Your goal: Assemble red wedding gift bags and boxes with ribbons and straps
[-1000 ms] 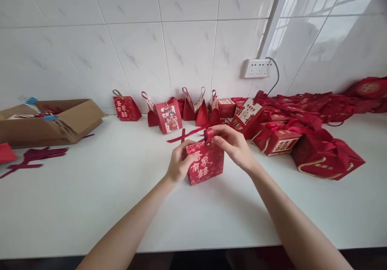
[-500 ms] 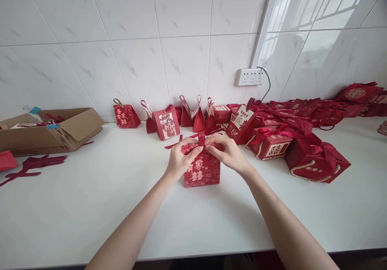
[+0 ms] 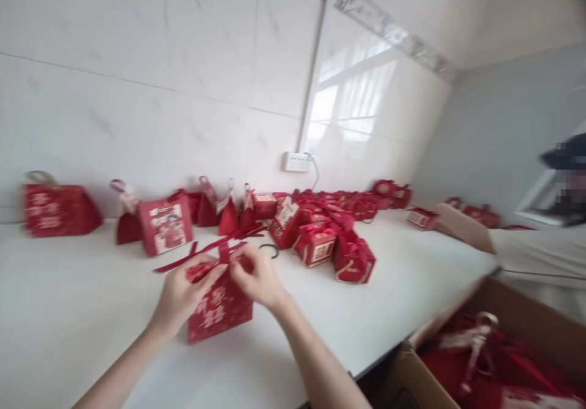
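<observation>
A red paper gift box (image 3: 220, 314) with white Chinese characters stands on the white table in front of me. My left hand (image 3: 180, 287) pinches its top edge from the left, thumb on the front face. From the right, my right hand (image 3: 256, 275) grips the same top edge, fingers behind and thumb in front. Between the two hands a dark red ribbon loop (image 3: 224, 251) sticks up from the box's top. Loose red ribbon strips (image 3: 176, 264) lie just behind the hands. The picture is blurred, so the fingertips are not sharp.
Several finished-looking red boxes, one with a figure print (image 3: 167, 226), line the tiled wall. A pile of ribboned boxes (image 3: 354, 259) spreads to the right. An open carton (image 3: 412, 366) of red items stands below the table's right edge. At far right is a person (image 3: 570, 183).
My view has swung to the right, bringing the carton and the person into sight. Both hands still hold the top of the gift box, which now appears further left and slightly tilted.
</observation>
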Motion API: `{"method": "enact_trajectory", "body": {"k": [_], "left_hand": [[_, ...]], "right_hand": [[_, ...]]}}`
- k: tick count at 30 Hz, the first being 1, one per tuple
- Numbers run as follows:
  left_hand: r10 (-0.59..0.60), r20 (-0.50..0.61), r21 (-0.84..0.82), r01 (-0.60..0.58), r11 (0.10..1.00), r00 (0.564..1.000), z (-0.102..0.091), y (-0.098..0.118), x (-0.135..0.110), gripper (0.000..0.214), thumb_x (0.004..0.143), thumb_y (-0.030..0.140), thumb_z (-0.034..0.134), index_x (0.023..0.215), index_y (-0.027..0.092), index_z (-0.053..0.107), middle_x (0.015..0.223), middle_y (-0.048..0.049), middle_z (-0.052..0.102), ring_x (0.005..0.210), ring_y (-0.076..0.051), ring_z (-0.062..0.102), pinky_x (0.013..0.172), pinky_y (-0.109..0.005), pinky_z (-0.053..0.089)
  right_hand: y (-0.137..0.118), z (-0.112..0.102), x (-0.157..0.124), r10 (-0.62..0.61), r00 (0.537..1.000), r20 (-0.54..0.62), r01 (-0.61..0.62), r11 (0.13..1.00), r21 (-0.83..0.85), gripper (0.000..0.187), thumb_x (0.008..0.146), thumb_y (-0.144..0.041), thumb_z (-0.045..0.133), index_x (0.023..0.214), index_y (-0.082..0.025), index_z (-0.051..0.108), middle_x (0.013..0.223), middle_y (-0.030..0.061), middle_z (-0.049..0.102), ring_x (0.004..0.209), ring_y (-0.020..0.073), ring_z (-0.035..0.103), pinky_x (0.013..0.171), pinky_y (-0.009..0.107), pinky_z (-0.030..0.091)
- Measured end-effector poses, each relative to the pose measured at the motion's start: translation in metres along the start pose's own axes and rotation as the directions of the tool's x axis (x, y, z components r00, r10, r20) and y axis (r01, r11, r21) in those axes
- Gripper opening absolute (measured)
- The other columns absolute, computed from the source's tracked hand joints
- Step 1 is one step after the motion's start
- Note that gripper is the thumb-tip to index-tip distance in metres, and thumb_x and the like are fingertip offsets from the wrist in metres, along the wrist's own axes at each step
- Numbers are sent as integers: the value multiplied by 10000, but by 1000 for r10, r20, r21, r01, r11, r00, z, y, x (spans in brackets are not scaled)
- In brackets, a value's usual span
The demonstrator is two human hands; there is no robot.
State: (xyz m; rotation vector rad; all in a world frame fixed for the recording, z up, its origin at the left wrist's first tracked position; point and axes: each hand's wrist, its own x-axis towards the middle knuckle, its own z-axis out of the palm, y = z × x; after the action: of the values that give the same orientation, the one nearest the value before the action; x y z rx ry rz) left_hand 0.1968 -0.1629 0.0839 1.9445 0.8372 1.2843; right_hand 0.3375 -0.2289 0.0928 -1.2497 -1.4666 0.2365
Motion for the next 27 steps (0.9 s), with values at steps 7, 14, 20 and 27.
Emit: {"method": "enact_trajectory", "body": {"k": [7,14,20,27], "left_hand": [[17,162,-143,7,990,987,36,27,-32,278,660,490,667,702,217,640,684,5,668,641,-175,637,561,-192,518],[81,335,-307,27,951,939,76,64,-67,251,687,467,660,699,217,641,665,13,664,634,-160,644,563,-160,522],[77,354,-356,58,933,932,92,70,-76,273,629,488,684,691,225,651,669,14,674,641,-178,657,566,-168,530],[14,354,-377,130,917,935,93,71,-73,306,567,483,736,681,210,661,676,4,684,653,-190,660,561,-179,538]], "right_hand": [[-22,-41,-53,82,985,-155,-94,993,-71,102,774,-216,536,681,-193,571,676,-11,571,653,133,528,615,235,406],[-40,-74,-114,111,904,-412,-191,969,-157,124,798,-249,525,712,-175,576,694,7,547,647,137,505,606,247,389],[-41,-81,-128,84,866,-493,-195,965,-178,130,790,-264,524,690,-188,555,696,12,556,658,150,512,614,260,398],[-37,-80,-123,76,846,-528,-182,971,-153,129,779,-270,534,676,-194,543,672,1,539,648,146,492,618,263,396]]}}
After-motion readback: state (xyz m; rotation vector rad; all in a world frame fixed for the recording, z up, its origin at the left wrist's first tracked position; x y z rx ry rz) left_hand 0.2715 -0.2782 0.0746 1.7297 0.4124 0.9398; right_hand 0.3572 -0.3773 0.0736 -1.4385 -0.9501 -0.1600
